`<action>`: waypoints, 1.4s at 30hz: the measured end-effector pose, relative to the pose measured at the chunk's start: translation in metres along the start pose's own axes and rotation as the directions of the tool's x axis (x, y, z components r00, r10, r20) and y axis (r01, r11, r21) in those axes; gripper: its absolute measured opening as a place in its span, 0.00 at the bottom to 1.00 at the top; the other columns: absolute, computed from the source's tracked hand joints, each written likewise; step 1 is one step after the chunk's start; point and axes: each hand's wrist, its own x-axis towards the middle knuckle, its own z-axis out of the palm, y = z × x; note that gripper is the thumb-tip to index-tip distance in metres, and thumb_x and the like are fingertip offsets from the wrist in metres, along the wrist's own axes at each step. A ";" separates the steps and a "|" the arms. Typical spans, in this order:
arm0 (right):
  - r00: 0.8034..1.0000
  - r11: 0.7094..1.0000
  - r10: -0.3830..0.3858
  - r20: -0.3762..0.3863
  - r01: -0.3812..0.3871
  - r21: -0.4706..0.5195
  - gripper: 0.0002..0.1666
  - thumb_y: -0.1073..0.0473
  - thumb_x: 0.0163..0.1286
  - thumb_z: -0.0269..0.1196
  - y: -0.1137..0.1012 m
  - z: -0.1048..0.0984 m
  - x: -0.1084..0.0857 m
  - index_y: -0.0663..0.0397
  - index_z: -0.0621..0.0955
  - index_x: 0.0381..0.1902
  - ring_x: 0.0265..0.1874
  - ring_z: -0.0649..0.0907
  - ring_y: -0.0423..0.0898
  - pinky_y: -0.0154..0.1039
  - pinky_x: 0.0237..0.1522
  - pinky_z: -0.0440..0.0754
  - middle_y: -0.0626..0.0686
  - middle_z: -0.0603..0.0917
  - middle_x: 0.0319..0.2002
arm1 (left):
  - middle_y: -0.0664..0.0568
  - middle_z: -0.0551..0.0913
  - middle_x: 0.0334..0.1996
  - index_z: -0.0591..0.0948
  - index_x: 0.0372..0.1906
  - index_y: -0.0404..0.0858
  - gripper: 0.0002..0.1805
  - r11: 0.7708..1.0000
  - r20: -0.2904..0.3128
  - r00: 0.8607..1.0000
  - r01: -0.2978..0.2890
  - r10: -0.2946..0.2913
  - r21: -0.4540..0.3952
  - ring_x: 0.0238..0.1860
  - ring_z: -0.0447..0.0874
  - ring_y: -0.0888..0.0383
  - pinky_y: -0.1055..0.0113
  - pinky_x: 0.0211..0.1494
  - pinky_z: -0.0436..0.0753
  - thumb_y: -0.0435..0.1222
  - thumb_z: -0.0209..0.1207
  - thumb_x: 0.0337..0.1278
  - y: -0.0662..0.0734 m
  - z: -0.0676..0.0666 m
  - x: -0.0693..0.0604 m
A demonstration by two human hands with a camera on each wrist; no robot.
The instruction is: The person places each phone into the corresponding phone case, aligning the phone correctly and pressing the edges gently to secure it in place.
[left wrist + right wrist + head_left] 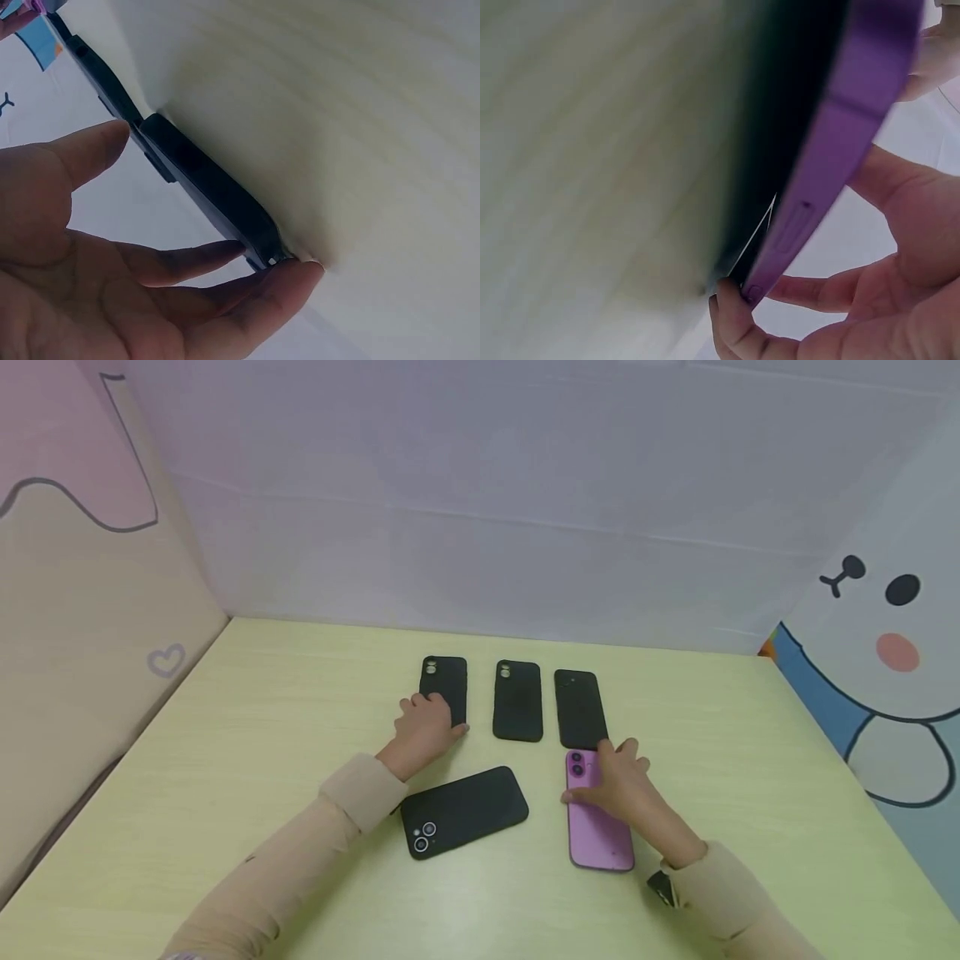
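Observation:
In the head view, my left hand (pixel 426 733) spans the leftmost black phone case (pixel 447 673), which lies on the table. Its fingers meet the left edge and the thumb is by the lower right corner. The left wrist view shows fingertips (pixel 304 277) at one corner of that case; thumb contact is unclear. My right hand (pixel 621 781) holds a pink phone (pixel 600 843) across its width, thumb on the left side. Seen from the right wrist, a finger (pixel 735 311) curls round an end corner of the phone, with its dark face towards the table.
A second black phone case (pixel 517 702) lies right of the first, then another black phone or case (pixel 581 710) just beyond the pink phone. Nearer, a black phone (pixel 465 814) with two camera lenses lies slanted by the left sleeve. A pale curtain (pixel 487 527) backs the table (pixel 300 693).

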 end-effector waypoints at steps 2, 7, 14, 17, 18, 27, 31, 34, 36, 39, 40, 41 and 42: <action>1.000 1.000 -0.001 -0.004 0.001 0.004 0.45 0.45 0.42 0.74 0.000 0.000 -0.001 0.70 0.67 0.46 0.34 0.67 0.61 0.41 0.26 0.68 0.69 0.63 0.40 | 0.32 0.70 0.45 0.68 0.50 0.25 0.35 1.000 -0.006 1.000 0.008 -0.008 0.010 0.48 0.67 0.40 0.49 0.42 0.77 0.53 0.57 0.54 0.001 0.000 -0.001; 1.000 1.000 -0.009 0.005 0.009 0.010 0.44 0.45 0.42 0.74 0.002 -0.002 -0.002 0.69 0.68 0.48 0.34 0.67 0.60 0.41 0.25 0.68 0.68 0.65 0.37 | 0.34 0.69 0.42 0.67 0.48 0.27 0.33 0.999 -0.008 1.000 0.017 -0.017 0.038 0.45 0.67 0.42 0.51 0.38 0.77 0.53 0.58 0.53 0.005 -0.003 -0.003; 0.999 0.999 -0.046 0.019 0.046 0.018 0.44 0.51 0.48 0.72 0.007 -0.010 -0.004 0.73 0.67 0.55 0.37 0.72 0.61 0.47 0.31 0.73 0.71 0.72 0.40 | 0.32 0.69 0.43 0.66 0.49 0.26 0.34 0.999 -0.016 0.999 0.036 -0.036 0.027 0.46 0.68 0.41 0.50 0.43 0.76 0.50 0.61 0.52 0.007 -0.008 -0.006; 0.998 0.998 -0.062 0.018 0.062 0.028 0.42 0.55 0.49 0.71 0.010 -0.012 -0.004 0.75 0.66 0.54 0.38 0.73 0.60 0.50 0.34 0.74 0.71 0.74 0.40 | 0.32 0.68 0.44 0.64 0.52 0.26 0.37 0.999 -0.026 0.998 0.052 -0.052 0.015 0.46 0.68 0.39 0.50 0.45 0.75 0.51 0.63 0.49 0.008 -0.010 -0.006; 0.997 0.997 -0.070 0.018 0.069 0.034 0.41 0.56 0.50 0.71 0.011 -0.013 -0.004 0.75 0.66 0.54 0.38 0.74 0.60 0.50 0.35 0.75 0.71 0.74 0.40 | 0.31 0.67 0.44 0.64 0.52 0.26 0.38 0.998 -0.028 0.998 0.057 -0.057 0.009 0.46 0.68 0.39 0.50 0.46 0.75 0.51 0.63 0.48 0.008 -0.011 -0.007; 0.992 0.985 -0.122 -0.011 0.123 0.119 0.36 0.65 0.52 0.67 0.018 -0.021 -0.007 0.78 0.65 0.53 0.39 0.78 0.61 0.51 0.39 0.77 0.73 0.76 0.41 | 0.32 0.63 0.51 0.62 0.56 0.26 0.42 0.994 -0.010 0.996 0.086 -0.087 -0.071 0.43 0.70 0.39 0.49 0.47 0.73 0.50 0.66 0.45 0.007 -0.015 -0.008; 0.993 0.981 -0.115 -0.001 0.114 0.154 0.33 0.64 0.52 0.67 0.022 -0.024 -0.007 0.81 0.67 0.50 0.40 0.80 0.63 0.48 0.38 0.80 0.73 0.77 0.40 | 0.31 0.61 0.56 0.57 0.62 0.27 0.48 0.988 0.014 0.995 0.103 -0.102 -0.116 0.50 0.67 0.36 0.45 0.54 0.69 0.51 0.67 0.42 0.004 -0.016 -0.006; 0.995 0.979 -0.095 0.023 0.089 0.184 0.31 0.63 0.52 0.67 0.023 -0.026 -0.007 0.82 0.70 0.46 0.38 0.82 0.61 0.45 0.34 0.81 0.72 0.79 0.39 | 0.30 0.60 0.58 0.52 0.66 0.27 0.54 0.988 0.033 0.995 0.102 -0.099 -0.119 0.56 0.64 0.34 0.43 0.58 0.65 0.53 0.67 0.41 0.001 -0.017 -0.004; 0.996 0.976 -0.080 0.036 0.071 0.206 0.29 0.62 0.52 0.68 0.024 -0.027 -0.008 0.81 0.72 0.43 0.34 0.83 0.57 0.44 0.32 0.81 0.71 0.81 0.36 | 0.30 0.61 0.59 0.50 0.67 0.27 0.56 0.988 0.043 0.995 0.098 -0.094 -0.116 0.57 0.63 0.34 0.42 0.59 0.64 0.54 0.67 0.41 -0.001 -0.017 -0.004; 0.997 0.975 -0.064 0.046 0.053 0.217 0.27 0.60 0.51 0.69 0.025 -0.029 -0.009 0.79 0.75 0.40 0.32 0.84 0.53 0.42 0.31 0.80 0.68 0.82 0.34 | 0.31 0.64 0.57 0.52 0.65 0.26 0.55 0.988 0.050 0.995 0.091 -0.086 -0.122 0.56 0.65 0.34 0.43 0.58 0.66 0.55 0.66 0.41 -0.004 -0.018 -0.003; 0.997 0.975 -0.063 0.048 0.051 0.217 0.26 0.59 0.51 0.69 0.025 -0.029 -0.009 0.78 0.76 0.39 0.32 0.84 0.53 0.42 0.31 0.80 0.68 0.83 0.34 | 0.31 0.65 0.55 0.54 0.64 0.26 0.54 0.988 0.048 0.995 0.088 -0.082 -0.130 0.55 0.66 0.35 0.43 0.57 0.67 0.54 0.66 0.41 -0.005 -0.019 -0.003; 0.997 0.975 -0.060 0.051 0.047 0.215 0.26 0.58 0.51 0.69 0.026 -0.030 -0.009 0.77 0.76 0.39 0.32 0.84 0.53 0.42 0.31 0.80 0.68 0.83 0.34 | 0.32 0.66 0.54 0.56 0.62 0.26 0.51 0.987 0.044 0.996 0.081 -0.075 -0.139 0.53 0.68 0.36 0.44 0.55 0.68 0.54 0.66 0.41 -0.006 -0.020 -0.003; 0.997 0.976 -0.056 0.055 0.043 0.213 0.26 0.58 0.51 0.69 0.026 -0.030 -0.010 0.76 0.76 0.39 0.33 0.84 0.53 0.42 0.32 0.80 0.67 0.82 0.35 | 0.32 0.67 0.52 0.58 0.60 0.25 0.49 0.985 0.039 0.997 0.073 -0.068 -0.153 0.51 0.69 0.36 0.45 0.53 0.70 0.53 0.66 0.42 -0.007 -0.021 -0.003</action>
